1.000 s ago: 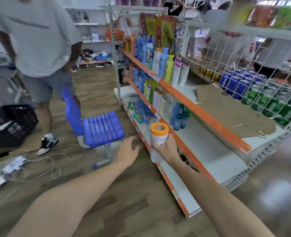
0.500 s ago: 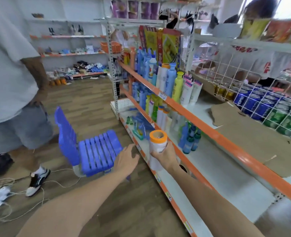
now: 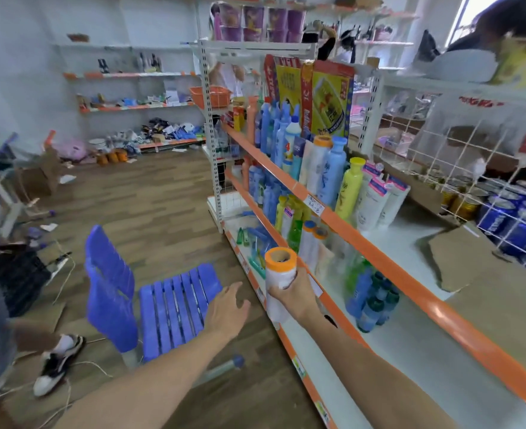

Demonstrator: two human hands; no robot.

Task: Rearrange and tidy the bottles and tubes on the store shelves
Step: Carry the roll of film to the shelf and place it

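Observation:
My right hand (image 3: 297, 297) grips a white bottle with an orange cap (image 3: 279, 274), upright, just in front of the orange edge of the middle shelf (image 3: 333, 301). My left hand (image 3: 229, 309) hovers beside it over the aisle, fingers relaxed and holding nothing. The upper shelf (image 3: 379, 243) carries a row of blue, white and yellow bottles (image 3: 333, 171). More bottles (image 3: 308, 239) stand on the middle shelf, with small dark-capped blue ones (image 3: 373, 301) further along. Green and blue tubes (image 3: 252, 239) lie on the bottom shelf.
A blue plastic chair (image 3: 162, 298) stands in the aisle to my left, with a clear tube (image 3: 221, 368) on the floor by it. A person's leg and sneaker (image 3: 57, 363) are at the far left. Flat cardboard (image 3: 487, 274) covers the upper shelf; cans (image 3: 509, 218) sit behind wire mesh.
My view has swung up and to the left along the shelves. The bottle stays in my right hand and rises slightly. The standing person has slid out toward the left edge.

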